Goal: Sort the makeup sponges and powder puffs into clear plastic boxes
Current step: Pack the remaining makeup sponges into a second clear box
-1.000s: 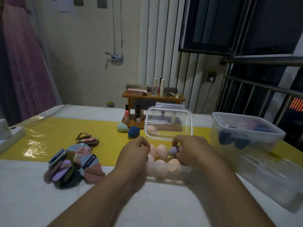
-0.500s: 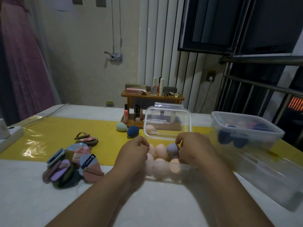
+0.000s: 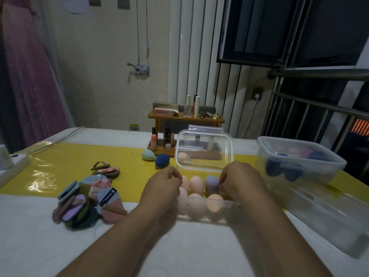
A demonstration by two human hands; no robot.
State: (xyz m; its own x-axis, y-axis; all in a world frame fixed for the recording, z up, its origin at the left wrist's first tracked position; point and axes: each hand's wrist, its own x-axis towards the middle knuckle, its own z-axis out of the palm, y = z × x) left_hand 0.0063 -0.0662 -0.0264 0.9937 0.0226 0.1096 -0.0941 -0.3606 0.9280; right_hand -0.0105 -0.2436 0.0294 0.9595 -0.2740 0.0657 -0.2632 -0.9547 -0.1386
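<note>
over white table [image 3: 40, 236], right hand [image 3: 241, 180] pinches purple sponge [image 3: 211, 181]; left hand [image 3: 161, 186] curled, grip unclear.

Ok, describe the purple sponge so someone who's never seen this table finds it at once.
Find the yellow runner across the white table; at its near edge an open clear box sits between the left hand and right hand. In its back row, at the right end, the right hand grips the purple sponge, the only purple one among peach sponges.
</note>
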